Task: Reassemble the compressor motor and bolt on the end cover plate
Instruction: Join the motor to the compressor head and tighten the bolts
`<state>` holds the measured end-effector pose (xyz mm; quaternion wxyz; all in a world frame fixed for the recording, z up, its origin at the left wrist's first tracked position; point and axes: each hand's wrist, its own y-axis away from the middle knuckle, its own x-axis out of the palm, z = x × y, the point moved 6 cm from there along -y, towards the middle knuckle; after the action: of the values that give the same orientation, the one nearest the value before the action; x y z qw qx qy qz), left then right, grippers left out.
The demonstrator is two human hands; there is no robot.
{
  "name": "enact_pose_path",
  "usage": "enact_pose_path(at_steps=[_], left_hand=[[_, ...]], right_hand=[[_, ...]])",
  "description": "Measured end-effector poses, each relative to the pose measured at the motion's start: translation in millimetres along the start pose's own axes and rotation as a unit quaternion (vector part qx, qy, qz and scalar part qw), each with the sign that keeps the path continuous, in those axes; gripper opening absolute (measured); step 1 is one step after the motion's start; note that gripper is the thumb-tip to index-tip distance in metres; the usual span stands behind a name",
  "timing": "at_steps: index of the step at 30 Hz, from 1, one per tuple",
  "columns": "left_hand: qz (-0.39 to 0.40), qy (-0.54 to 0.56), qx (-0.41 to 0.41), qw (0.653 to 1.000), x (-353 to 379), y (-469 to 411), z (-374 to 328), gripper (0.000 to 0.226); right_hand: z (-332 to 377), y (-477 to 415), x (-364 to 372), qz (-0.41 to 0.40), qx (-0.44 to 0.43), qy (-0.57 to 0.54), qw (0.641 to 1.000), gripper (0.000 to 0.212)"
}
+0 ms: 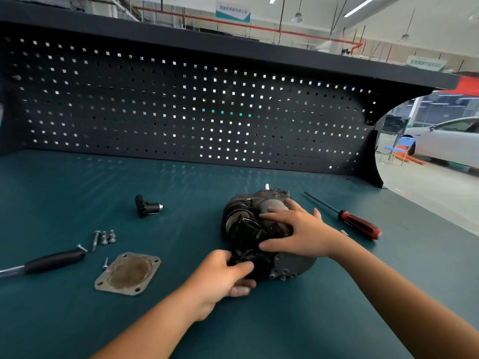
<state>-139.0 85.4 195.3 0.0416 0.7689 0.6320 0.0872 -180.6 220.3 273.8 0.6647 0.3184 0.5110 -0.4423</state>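
- teal workbench top (77,320), black pegboard back panel (155,104)
- dark shelf (233,45) overhead
- ceiling strip lights (360,6), red pipe (233,24)
- pale floor (427,187) at right, white car (445,141), blue chair (399,149)

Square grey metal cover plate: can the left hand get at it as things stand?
Probably yes, once freed: the left hand grips the dark compressor motor, and the square grey metal cover plate lies flat just left of it, nothing on it or between.
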Motion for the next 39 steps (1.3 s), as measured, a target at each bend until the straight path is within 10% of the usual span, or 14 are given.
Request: enact_pose_path(at_steps=[21,25,29,32,39], left_hand=[[-0.019,-0.044,0.008,0.999,-8,-3,1,0.007],[0.0,-0.063,0.006,0.998,-4,-1,0,0.009],[-0.085,-0.451,0.102,0.883,-21,-4,-18,0.035],[-0.097,-0.519,0.107,0.842,-22,-5,-19,0.047],[-0.091,-0.387,0.128,0.909,-15,-4,-13,0.037]], right_hand=[[34,-3,-6,-0.04,-0.099,0.023,0.994,0.05],[15,11,-17,-0.07,-0.094,-0.132,0.984,0.05],[-25,26,-19,-0.115,-0.032,-0.183,0.976,0.062],[-33,26,-4,-0.087,-0.022,-0.211,0.973,0.063],[-42,19,30,-0.048,0.061,-0.571,0.817,0.083]])
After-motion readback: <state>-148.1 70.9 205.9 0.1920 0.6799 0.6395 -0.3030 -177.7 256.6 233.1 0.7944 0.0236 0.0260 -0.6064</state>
